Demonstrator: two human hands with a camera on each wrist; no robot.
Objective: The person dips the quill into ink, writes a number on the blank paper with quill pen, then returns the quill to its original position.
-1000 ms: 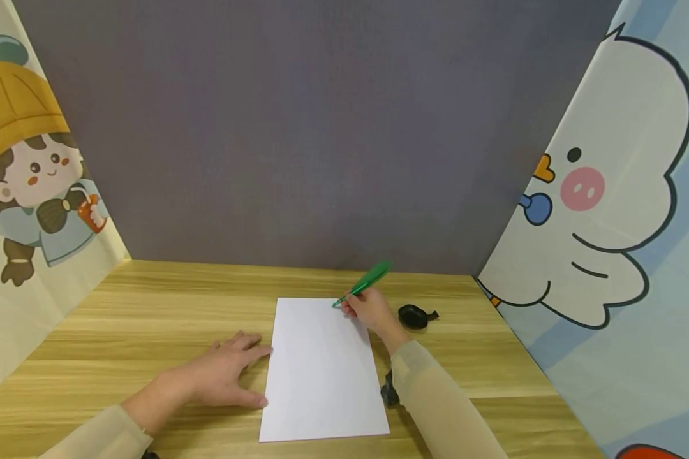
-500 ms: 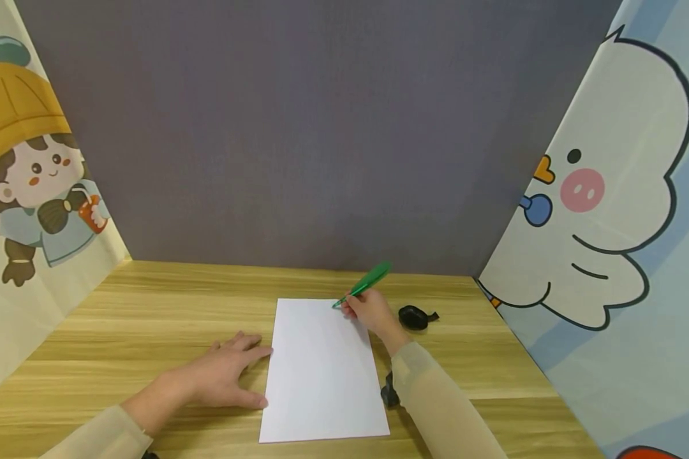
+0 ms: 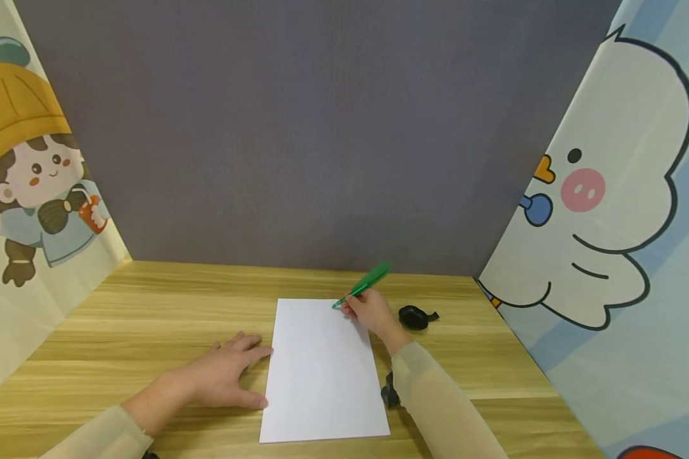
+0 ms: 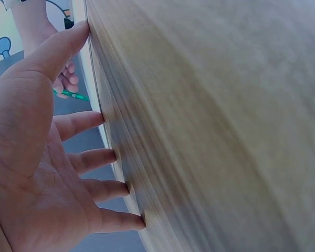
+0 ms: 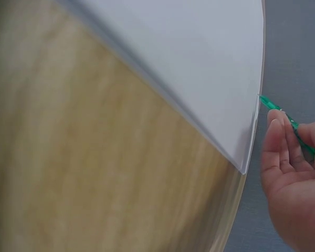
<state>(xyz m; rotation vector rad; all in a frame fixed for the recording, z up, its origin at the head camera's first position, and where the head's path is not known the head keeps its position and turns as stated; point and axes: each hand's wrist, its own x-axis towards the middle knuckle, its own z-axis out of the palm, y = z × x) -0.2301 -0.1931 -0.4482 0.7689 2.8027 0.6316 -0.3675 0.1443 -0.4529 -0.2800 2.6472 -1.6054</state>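
A green pen (image 3: 370,278) with a leaf- or feather-shaped top slants up and to the right out of my right hand (image 3: 373,310), pinched between thumb and fingers. Its tip points down at the far right part of a blank white sheet of paper (image 3: 323,376). In the right wrist view the pen (image 5: 270,103) tip comes right at the sheet's edge. My left hand (image 3: 224,374) lies at the paper's left side with fingers spread; its thumb and index fingertips reach the paper's edge. The left wrist view shows this hand's (image 4: 47,152) fingertips resting on the tabletop.
A small black object with a short tab (image 3: 414,317) lies right of my right hand. Another black item (image 3: 389,390) shows beside the right sleeve. The wood-grain table (image 3: 195,299) ends at a dark grey panel (image 3: 310,140), with cartoon-printed walls on both sides.
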